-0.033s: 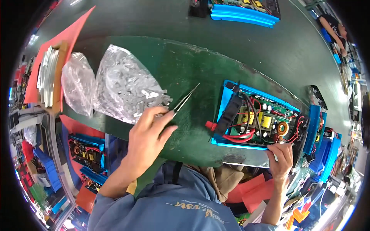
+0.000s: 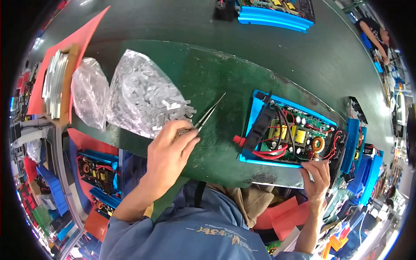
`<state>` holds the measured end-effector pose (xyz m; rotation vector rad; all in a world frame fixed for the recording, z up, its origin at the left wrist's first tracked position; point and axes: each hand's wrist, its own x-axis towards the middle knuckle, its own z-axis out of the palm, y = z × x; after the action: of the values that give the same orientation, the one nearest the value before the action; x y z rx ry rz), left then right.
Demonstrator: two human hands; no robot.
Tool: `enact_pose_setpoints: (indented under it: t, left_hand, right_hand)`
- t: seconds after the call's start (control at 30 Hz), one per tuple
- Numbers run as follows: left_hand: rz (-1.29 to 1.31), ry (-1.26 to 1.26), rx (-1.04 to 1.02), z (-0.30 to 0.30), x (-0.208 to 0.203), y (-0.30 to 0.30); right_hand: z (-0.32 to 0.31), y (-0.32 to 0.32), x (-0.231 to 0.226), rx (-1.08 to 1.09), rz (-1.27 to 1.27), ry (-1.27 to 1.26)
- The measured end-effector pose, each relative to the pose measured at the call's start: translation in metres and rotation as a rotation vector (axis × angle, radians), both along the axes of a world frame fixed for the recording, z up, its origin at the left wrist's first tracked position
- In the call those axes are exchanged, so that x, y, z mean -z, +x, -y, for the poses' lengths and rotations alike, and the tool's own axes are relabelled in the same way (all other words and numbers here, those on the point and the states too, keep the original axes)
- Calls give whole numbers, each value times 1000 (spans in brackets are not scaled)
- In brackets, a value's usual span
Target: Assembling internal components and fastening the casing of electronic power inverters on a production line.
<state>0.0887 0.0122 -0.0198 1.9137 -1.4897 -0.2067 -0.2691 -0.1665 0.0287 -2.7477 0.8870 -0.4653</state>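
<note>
One pair of metal tweezers (image 2: 213,108) is seen in the head view, held near its rear end by the left hand (image 2: 169,154). The thumb and fingers are closed around it, and nothing visible is caught at the tips, which point away from the body. Whether a small grey block (image 2: 160,115) is also pinched under these fingers cannot be told. Beside them, the mouth of a clear plastic bag (image 2: 128,63) full of such blocks is turned toward the tweezers. If the bag is brushed by the knuckles, blocks could be spilled over the green bench top (image 2: 208,156).

The blue-cased circuit unit (image 2: 284,165) lies on the bench, to the right of the tweezers. Its near edge is touched by the curled fingers of the right hand (image 2: 316,177); whether it is firmly pinched cannot be told. If this edge is pressed unevenly, the case might be slid or tilted. The board is uncovered, so the toroidal coil (image 2: 318,144) could be scratched by the sharp tips, and the red leads (image 2: 271,154), looped over the near side, could be snagged by careless fingers.
</note>
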Motion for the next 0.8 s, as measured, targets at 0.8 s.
enact_pose_setpoints:
  t: [0.8]
  left_hand:
    - [169,-283,-164,28,52,-38]
  right_hand:
    - [-31,337,21,-633,-64,67]
